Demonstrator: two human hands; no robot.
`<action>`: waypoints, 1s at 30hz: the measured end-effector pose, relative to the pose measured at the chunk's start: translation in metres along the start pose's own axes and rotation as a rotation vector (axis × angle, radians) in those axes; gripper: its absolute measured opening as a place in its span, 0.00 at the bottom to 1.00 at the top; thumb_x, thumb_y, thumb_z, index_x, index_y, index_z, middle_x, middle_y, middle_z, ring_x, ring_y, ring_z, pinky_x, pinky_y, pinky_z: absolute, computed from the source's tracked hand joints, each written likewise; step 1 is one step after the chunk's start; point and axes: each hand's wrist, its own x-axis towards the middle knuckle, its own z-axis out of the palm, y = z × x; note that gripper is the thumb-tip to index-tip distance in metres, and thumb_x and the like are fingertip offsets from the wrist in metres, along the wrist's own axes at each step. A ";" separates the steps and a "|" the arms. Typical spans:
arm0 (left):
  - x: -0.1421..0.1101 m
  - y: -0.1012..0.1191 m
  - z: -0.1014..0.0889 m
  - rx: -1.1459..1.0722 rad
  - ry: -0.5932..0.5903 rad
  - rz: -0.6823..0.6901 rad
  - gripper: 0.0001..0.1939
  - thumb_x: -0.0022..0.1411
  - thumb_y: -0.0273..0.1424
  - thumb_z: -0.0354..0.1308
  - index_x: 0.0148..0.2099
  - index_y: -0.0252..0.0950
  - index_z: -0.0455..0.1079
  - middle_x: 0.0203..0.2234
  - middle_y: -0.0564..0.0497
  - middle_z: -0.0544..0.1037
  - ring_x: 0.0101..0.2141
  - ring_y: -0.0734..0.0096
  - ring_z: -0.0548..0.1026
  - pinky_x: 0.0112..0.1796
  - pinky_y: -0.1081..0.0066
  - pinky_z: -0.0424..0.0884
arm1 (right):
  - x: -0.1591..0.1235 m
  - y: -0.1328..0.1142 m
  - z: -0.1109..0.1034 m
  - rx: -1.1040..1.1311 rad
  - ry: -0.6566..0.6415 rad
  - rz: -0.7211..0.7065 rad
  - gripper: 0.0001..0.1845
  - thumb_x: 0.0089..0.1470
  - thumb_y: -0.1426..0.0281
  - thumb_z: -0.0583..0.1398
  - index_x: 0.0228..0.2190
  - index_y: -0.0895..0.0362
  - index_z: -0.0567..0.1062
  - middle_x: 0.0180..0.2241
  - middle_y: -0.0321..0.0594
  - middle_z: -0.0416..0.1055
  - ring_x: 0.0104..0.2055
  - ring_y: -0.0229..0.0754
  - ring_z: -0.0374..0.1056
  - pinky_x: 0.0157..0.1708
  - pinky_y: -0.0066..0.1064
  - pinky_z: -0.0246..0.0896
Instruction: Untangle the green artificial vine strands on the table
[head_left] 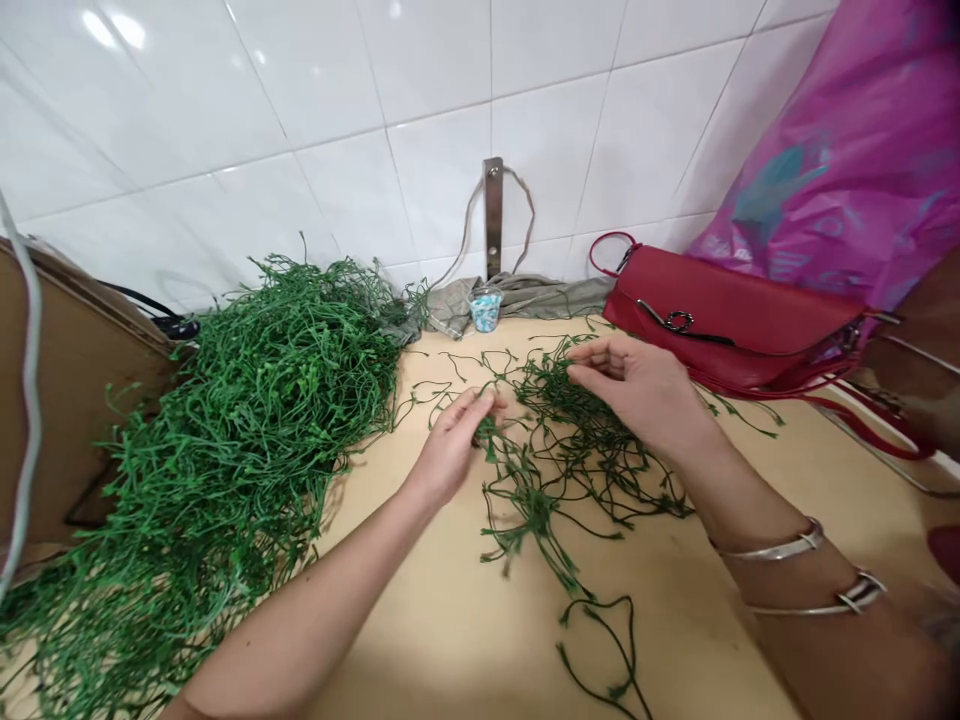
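Note:
My left hand [452, 447] reaches over the tan table [465, 620], its fingers pinched on a thin green plastic stem [491, 440] from the small loose tangle of stems [570, 450] in the middle. My right hand [637, 385], with two silver bangles on the wrist, hovers over the same tangle, fingers curled and pressed together on some stems. A big heap of the same green stems [240, 420] lies to the left, apart from both hands.
A red handbag [720, 315] lies at the back right under a pink plastic bag [855, 160]. A small cup of blue-white bits [485, 309] stands by grey cloth at the tiled wall. A brown cardboard box [67, 360] stands at the far left.

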 end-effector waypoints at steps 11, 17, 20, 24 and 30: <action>0.003 -0.009 0.002 -0.066 0.019 0.003 0.25 0.46 0.43 0.76 0.43 0.34 0.76 0.27 0.57 0.73 0.32 0.77 0.71 0.40 0.73 0.67 | -0.039 -0.038 0.044 0.168 -0.185 0.058 0.08 0.49 0.65 0.67 0.32 0.54 0.75 0.31 0.40 0.79 0.35 0.44 0.75 0.39 0.38 0.72; 0.007 -0.009 -0.003 0.001 -0.018 0.096 0.20 0.52 0.42 0.73 0.41 0.36 0.76 0.27 0.55 0.76 0.33 0.73 0.75 0.42 0.70 0.69 | -0.035 -0.034 0.043 0.393 -0.306 0.180 0.16 0.45 0.59 0.71 0.32 0.55 0.77 0.32 0.40 0.80 0.35 0.43 0.77 0.41 0.37 0.73; 0.009 -0.008 -0.007 0.079 0.021 0.174 0.16 0.54 0.42 0.72 0.37 0.35 0.77 0.26 0.54 0.75 0.31 0.74 0.72 0.38 0.71 0.67 | -0.035 -0.035 0.042 0.326 -0.259 0.134 0.13 0.48 0.60 0.69 0.32 0.55 0.78 0.31 0.39 0.80 0.34 0.42 0.76 0.42 0.37 0.72; 0.011 -0.010 -0.011 0.126 0.096 0.194 0.15 0.54 0.41 0.71 0.36 0.35 0.76 0.26 0.55 0.72 0.30 0.76 0.66 0.35 0.73 0.64 | -0.034 -0.034 0.038 0.178 -0.216 0.026 0.06 0.53 0.65 0.65 0.33 0.54 0.78 0.31 0.39 0.81 0.35 0.44 0.77 0.42 0.38 0.72; 0.008 -0.005 -0.006 -0.110 0.050 -0.028 0.07 0.58 0.33 0.60 0.38 0.38 0.67 0.31 0.55 0.66 0.31 0.74 0.64 0.37 0.71 0.71 | -0.022 -0.033 0.016 -0.261 0.202 -0.315 0.10 0.58 0.73 0.57 0.37 0.54 0.80 0.44 0.47 0.80 0.51 0.52 0.74 0.58 0.49 0.65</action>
